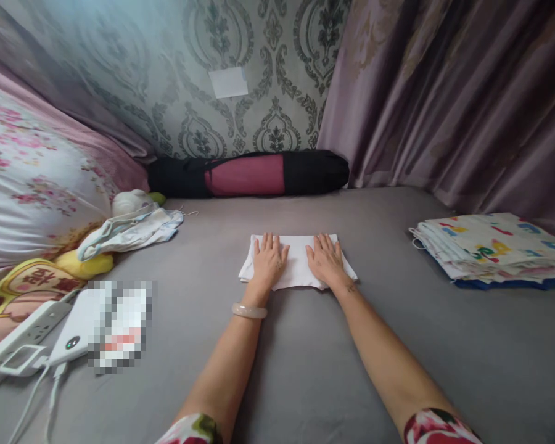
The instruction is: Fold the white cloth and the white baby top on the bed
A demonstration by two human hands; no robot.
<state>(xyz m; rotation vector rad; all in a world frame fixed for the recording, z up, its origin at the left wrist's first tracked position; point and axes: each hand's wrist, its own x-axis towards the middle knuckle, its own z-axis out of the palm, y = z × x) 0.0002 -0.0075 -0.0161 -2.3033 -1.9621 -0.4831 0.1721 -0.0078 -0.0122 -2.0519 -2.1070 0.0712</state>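
Observation:
A folded white cloth (296, 262) lies on the grey bed sheet (300, 345) in front of me. My left hand (269, 260) rests flat on its left part, fingers stretched out and pointing away from me. On the right part lies my right hand (326, 259), also flat, with the fingers extended and the thumb toward the middle. Between the hands the cloth shows smooth; its layered edges stick out at both sides. A pale bangle (249, 311) circles my left wrist.
A stack of folded cloths (494, 246) sits at the right. At the left are a crumpled cloth (134, 229), a power strip (28, 339), a white charging device (81, 327) with cables and a yellow cushion (32, 277). A black and red long bag (247, 174) lies along the wall.

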